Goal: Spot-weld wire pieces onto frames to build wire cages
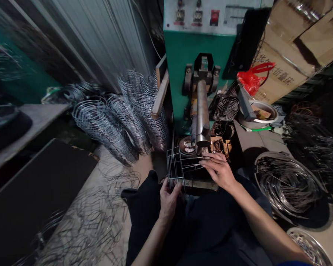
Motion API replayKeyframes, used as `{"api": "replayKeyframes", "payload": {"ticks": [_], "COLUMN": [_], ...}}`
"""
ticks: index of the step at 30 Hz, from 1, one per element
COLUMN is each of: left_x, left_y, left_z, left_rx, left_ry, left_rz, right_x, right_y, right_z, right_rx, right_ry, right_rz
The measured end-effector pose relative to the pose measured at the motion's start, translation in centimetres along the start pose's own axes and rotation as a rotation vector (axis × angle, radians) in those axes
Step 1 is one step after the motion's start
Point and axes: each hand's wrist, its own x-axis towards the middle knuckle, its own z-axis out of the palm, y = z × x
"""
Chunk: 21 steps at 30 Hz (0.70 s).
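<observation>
Fingers of the left hand [169,197] were closed around the near lower corner of a small box-shaped frame of thin grey steel wire [180,166], while the right hand [218,170] lay flat on its right side, fingers stretched out and pressing a wire just below the tip of the thick round steel arm [202,114] of the green welding machine [188,62]. The frame stood between both hands, above the lap in dark trousers [211,225], tilted a little. To do this step well, I think the wire crossing should sit exactly under the arm tip and the fingers should be kept away from it. Stacks of round wire grilles [122,118] leaned at the left, and a shallow basin with coiled wire rings [288,184] lay at the right.
</observation>
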Motion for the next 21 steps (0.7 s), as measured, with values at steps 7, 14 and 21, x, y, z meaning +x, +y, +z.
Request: {"api": "replayKeyframes", "payload": {"ticks": [7, 14, 21], "left_x": [0.4, 1.3, 1.2], "left_y": [0.6, 0.5, 0.7], "left_z": [0.1, 0.0, -0.6], "left_rx": [0.002, -0.022, 0.012], "left_ry": [0.023, 0.017, -0.015], "left_rz": [0.035, 0.048, 0.042], "right_x": [1.0, 1.4, 0.9], "right_y": [0.0, 0.5, 0.8], "right_z": [0.4, 1.1, 0.6], "right_rx": [0.024, 0.003, -0.011], "right_ry": [0.005, 0.035, 0.079], "right_rz": [0.019, -0.009, 0.088]}}
